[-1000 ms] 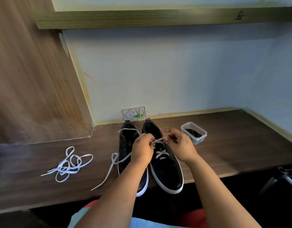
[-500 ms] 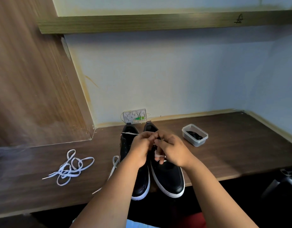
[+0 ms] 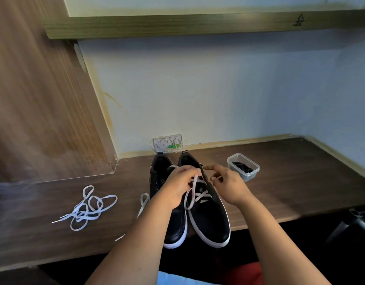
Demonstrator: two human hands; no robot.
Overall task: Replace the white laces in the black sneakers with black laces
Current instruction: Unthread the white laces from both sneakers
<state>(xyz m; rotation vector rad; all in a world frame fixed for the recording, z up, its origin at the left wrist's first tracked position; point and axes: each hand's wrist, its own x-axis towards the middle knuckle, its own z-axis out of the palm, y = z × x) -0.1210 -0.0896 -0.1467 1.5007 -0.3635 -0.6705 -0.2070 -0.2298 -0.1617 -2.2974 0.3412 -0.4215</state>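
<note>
Nearest the camera, 2 bare forearms reach out over the front edge of a dark wooden desk (image 3: 290, 198). On that edge stand 2 black sneakers with white soles, side by side and touching, toes toward the person and slightly overhanging. The left sneaker (image 3: 173, 229) is largely covered by the left forearm; a loose white lace end (image 3: 143, 199) trails from it over the desk to its left. The right sneaker (image 3: 210, 221) has a white lace (image 3: 199, 195) crossed through its lower eyelets, with a slack loop hanging down over the tongue.

The left hand (image 3: 178, 186) sits above the gap between the 2 shoes, fingers curled, pinching a strand of the white lace that runs up from the right sneaker. The right hand (image 3: 229, 186) hovers at the outer side of the right sneaker's upper eyelets, index finger stretched toward the collar and the other fingers loosely bent; whether it has any lace between its fingertips cannot be told.

Well to the left on the desk lies a removed white lace (image 3: 88, 208) in a loose tangle. Beyond the right hand, near it but apart, stands a small clear plastic container (image 3: 244, 168) with something black inside, probably the black laces (image 3: 242, 166).

Behind the heels, against the pale wall (image 3: 218, 95), a small white wall box (image 3: 168, 144) with a green part sits at desk level. A wood-grain panel (image 3: 39, 99) closes the left side, and a wooden shelf (image 3: 198, 23) runs overhead
</note>
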